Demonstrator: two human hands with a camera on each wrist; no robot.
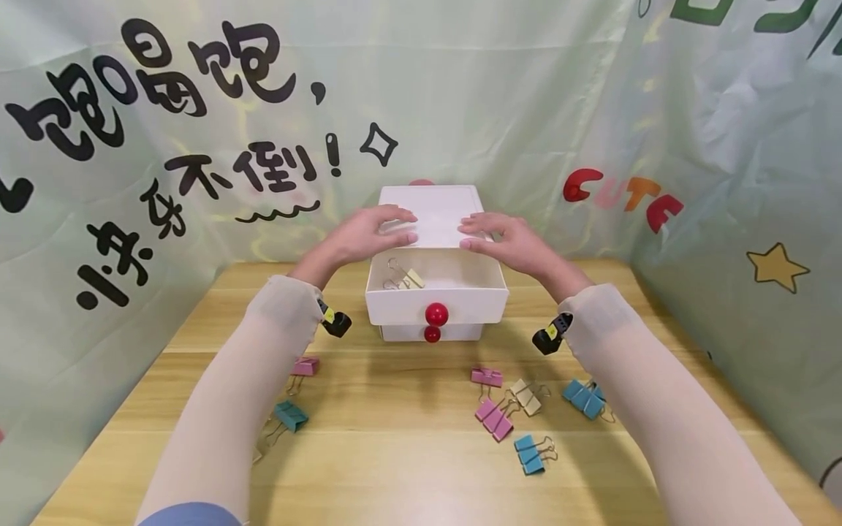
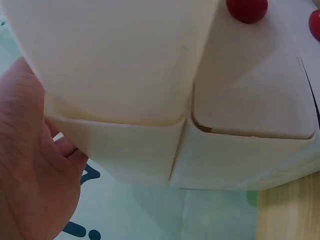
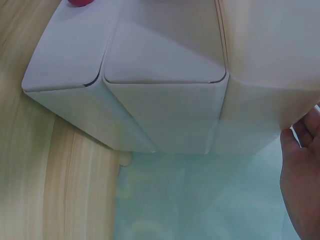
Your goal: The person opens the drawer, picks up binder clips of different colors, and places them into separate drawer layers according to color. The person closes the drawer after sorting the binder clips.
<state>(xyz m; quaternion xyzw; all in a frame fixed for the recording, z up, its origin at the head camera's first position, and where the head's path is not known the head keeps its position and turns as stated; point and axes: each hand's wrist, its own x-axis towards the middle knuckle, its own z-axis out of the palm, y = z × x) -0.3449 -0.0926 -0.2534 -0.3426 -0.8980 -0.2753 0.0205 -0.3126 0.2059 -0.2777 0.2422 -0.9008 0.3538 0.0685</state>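
Note:
A white drawer box (image 1: pixel 437 204) stands at the back of the table, its top drawer (image 1: pixel 401 307) pulled out toward me. Inside that drawer, on the left, lie cream binder clips (image 1: pixel 414 278). My left hand (image 1: pixel 371 232) rests with extended fingers on the left of the box top, and my right hand (image 1: pixel 503 239) touches the right of it the same way. In the left wrist view, the left hand (image 2: pixel 37 165) is beside the box's upper edge; the right wrist view has the right hand (image 3: pixel 304 167) at the opposite edge.
Red knobs (image 1: pixel 437 314) stick out from the drawer fronts. At right on the wooden table (image 1: pixel 395 453) lie pink (image 1: pixel 494 418), cream (image 1: pixel 526 397) and blue binder clips (image 1: pixel 530 454). A teal clip (image 1: pixel 291 416) lies near the left sleeve. Printed cloth (image 1: pixel 513 109) hangs behind.

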